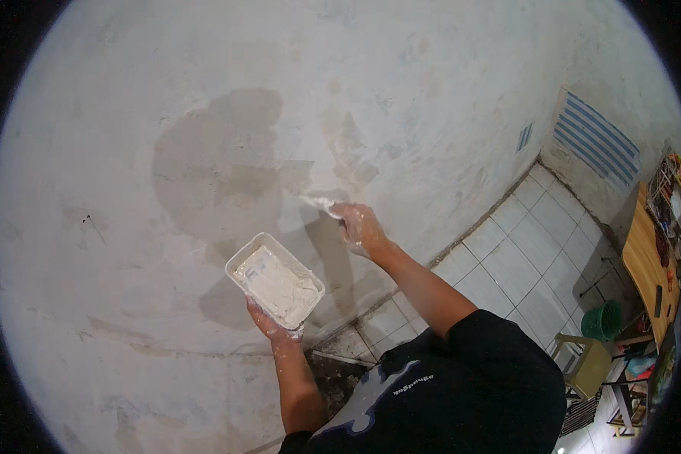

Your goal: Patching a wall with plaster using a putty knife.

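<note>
My left hand (271,321) holds a shallow white rectangular tub (296,263) from below, its fingers mostly hidden under the base. Inside the tub lies off-white putty (287,296), smeared over the bottom and thicker toward one side. My right hand (360,230), dusted with white, is closed around a putty knife (318,202) whose handle is hidden. White paste coats the blade, which is at or very near the wall (227,155); I cannot tell whether it touches. Darker, damp-looking patches and smears mark the wall around it.
Pale floor tiles (518,253) run along the wall's foot. On the right stand an olive-green plastic stool (586,367), a green basket (602,321) and a wooden tabletop (647,261) with clutter beside it. A blue-striped panel (596,140) is on the far wall.
</note>
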`<state>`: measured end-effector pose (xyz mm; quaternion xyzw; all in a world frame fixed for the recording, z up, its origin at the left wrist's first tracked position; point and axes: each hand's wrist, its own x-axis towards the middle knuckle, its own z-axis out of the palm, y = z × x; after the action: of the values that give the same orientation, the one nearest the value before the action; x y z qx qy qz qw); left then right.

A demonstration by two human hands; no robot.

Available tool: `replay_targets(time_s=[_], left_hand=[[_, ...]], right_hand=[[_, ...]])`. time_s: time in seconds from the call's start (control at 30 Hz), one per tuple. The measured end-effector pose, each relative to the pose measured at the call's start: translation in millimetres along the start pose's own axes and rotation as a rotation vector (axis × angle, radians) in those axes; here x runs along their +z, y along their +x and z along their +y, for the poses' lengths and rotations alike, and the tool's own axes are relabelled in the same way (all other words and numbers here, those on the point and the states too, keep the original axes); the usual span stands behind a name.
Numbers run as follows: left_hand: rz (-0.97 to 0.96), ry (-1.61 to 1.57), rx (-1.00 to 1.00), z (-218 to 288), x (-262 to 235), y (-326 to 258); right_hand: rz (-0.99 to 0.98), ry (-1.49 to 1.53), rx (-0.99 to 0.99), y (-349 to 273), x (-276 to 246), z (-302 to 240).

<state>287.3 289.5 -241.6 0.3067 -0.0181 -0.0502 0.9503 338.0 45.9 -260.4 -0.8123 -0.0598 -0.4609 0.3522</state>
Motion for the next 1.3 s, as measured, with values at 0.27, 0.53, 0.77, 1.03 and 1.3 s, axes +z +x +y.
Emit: replay_targets(time_s=[0.27,0.53,0.77,1.03,1.3], left_hand=[[-0.073,-0.016,-0.034,-2,-3,0],[-0.050,0.015,-0.022,-1,4,-1],[-0.071,-0.010,-0.050,6,0,0],[-0.108,-0.017,-0.105,-3,1,0],[-0.026,0.034,-0.098,-3,7,0]], right_hand=[[0.274,0.292,0.443,5,-43,45],[0.697,1.297,0.809,-7,55,51],[0.199,0.114,0.264,-44,-3,68],[0.722,0.440,1.000,28,-16,142],[0.340,-0.223,0.386,11,-11,37]])
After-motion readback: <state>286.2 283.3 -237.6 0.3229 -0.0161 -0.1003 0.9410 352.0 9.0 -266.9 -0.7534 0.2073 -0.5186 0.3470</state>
